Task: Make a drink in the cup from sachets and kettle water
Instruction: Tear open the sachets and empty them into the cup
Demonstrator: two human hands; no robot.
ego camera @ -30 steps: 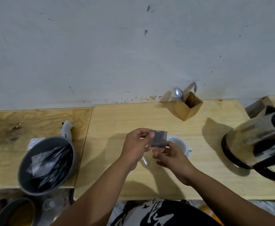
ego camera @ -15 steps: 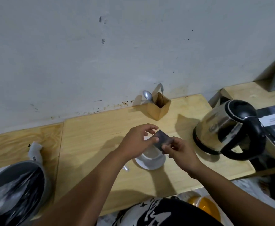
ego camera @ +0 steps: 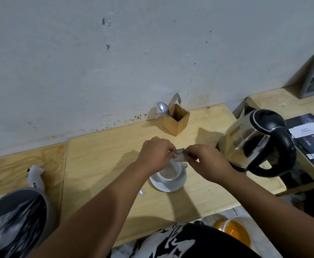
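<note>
Early going, I judge: both hands, left (ego camera: 155, 155) and right (ego camera: 207, 162), pinch a small sachet (ego camera: 180, 158) between fingertips above the cup (ego camera: 171, 173) at centre, apparently about to tear it, while the kettle (ego camera: 255, 142) at 3 o'clock waits unpoured.

One cup (ego camera: 171, 171), one saucer (ego camera: 168, 184), one kettle (ego camera: 253, 140), one sachet (ego camera: 180, 157), two hands.
</note>
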